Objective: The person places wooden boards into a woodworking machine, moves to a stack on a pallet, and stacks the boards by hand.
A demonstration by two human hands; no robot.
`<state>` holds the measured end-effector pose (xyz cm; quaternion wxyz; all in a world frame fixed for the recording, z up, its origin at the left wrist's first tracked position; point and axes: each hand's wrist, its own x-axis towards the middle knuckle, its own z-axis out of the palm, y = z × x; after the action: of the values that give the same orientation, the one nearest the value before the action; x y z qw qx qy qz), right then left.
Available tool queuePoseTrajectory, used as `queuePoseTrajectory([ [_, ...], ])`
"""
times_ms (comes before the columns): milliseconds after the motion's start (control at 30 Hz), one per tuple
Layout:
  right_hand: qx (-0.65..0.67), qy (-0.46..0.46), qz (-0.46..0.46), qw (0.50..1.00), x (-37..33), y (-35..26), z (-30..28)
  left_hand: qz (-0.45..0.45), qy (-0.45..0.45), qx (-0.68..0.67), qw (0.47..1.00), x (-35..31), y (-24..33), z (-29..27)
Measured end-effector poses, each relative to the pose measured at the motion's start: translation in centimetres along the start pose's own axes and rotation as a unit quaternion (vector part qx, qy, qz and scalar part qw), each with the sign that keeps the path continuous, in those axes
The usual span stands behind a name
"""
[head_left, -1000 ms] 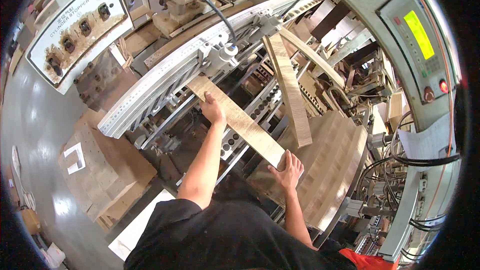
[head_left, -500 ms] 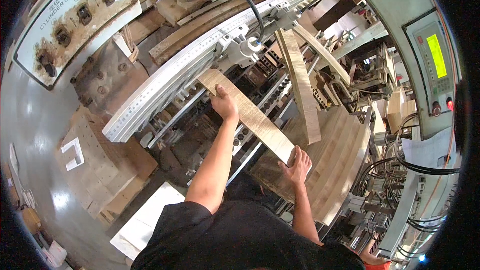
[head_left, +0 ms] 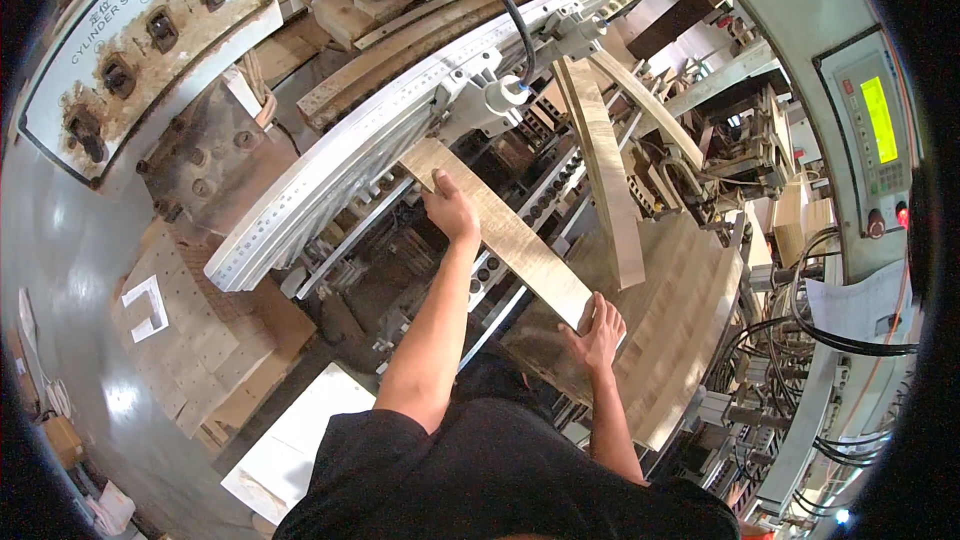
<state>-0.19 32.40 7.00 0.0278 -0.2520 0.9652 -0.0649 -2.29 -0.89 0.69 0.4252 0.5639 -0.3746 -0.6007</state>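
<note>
From my distant place, looking down by the head camera, I find the wooden board (head_left: 508, 233) in the middle of the view. It lies slanted across a row of dark pads (head_left: 489, 262), and its far end is close to the white rail (head_left: 335, 160); I cannot tell if they touch.

The left hand (head_left: 455, 214) has its thumb laid on the upper face of the board, while its other fingers curl at the left edge and mostly disappear below. The right hand (head_left: 597, 337) pinches the near end, with the thumb on the left side and the fingers on the right side.

Compared with 1 second ago, the whole view has shifted a little, so I think it is the head which turned. Between the hands, the board and the rail, the arrangement is almost unchanged. For the work, I judge this as a moment of steady holding, not of carrying.

Another board (head_left: 606, 180) lies to the right, apart from this piece, and its near end reaches over the pile of planks (head_left: 685, 310). Farther right, I notice a yellow-green screen (head_left: 880, 118) and a red lamp (head_left: 902, 213).
</note>
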Motion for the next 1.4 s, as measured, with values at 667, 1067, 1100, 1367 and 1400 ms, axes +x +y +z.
queuePoseTrajectory([
  [667,0.029,0.061,-0.043,0.997,-0.5,0.6,-0.2,-0.005,0.015,0.076,0.997,0.5,0.5,-0.4],
  [1067,0.035,0.077,-0.068,0.994,-0.6,0.8,-0.1,0.237,-0.325,0.398,0.824,-1.6,-2.5,-10.8],
  [1100,0.043,0.067,-0.048,0.996,-0.7,1.1,-0.1,0.242,-0.329,0.437,0.802,-3.5,-1.9,-11.5],
  [1367,0.132,0.119,-0.031,0.984,-1.1,1.3,-0.5,0.274,-0.281,0.547,0.739,-8.2,1.0,-16.7],
  [1400,0.132,0.120,-0.035,0.983,-1.2,1.5,-0.2,0.297,-0.269,0.537,0.742,-8.4,0.9,-16.8],
])
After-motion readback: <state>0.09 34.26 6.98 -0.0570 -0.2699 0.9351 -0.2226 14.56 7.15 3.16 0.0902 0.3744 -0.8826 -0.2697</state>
